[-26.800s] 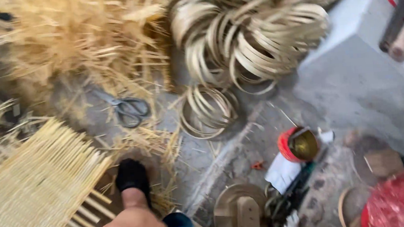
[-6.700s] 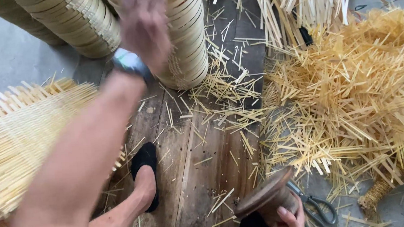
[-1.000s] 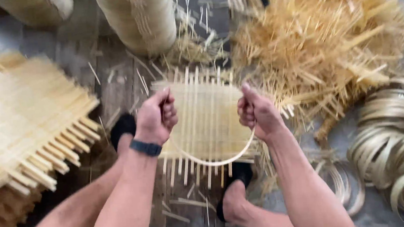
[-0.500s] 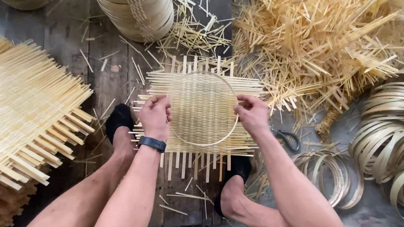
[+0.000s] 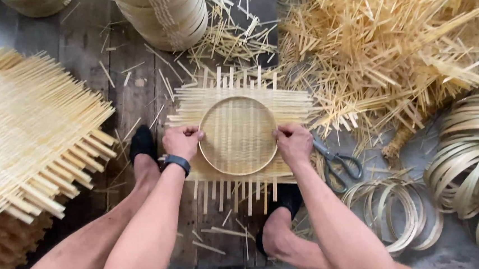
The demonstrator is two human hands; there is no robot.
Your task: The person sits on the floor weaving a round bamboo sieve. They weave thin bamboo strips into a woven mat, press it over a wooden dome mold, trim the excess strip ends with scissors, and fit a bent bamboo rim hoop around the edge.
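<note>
Both hands (image 5: 182, 141) (image 5: 293, 143) grip closed on hoop (image 5: 240, 170).

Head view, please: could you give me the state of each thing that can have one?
Woven bamboo mat: flat on the floor, strip ends sticking out untrimmed.
Bamboo ring: lying on the mat, gripped at both sides.
Left hand: closed on the ring's left edge.
Right hand: closed on the ring's right edge.
Scissors: lying on the floor, blades shut.
Stack of woven mats: piled, untrimmed.
Spare rings: loose on the floor.
</note>
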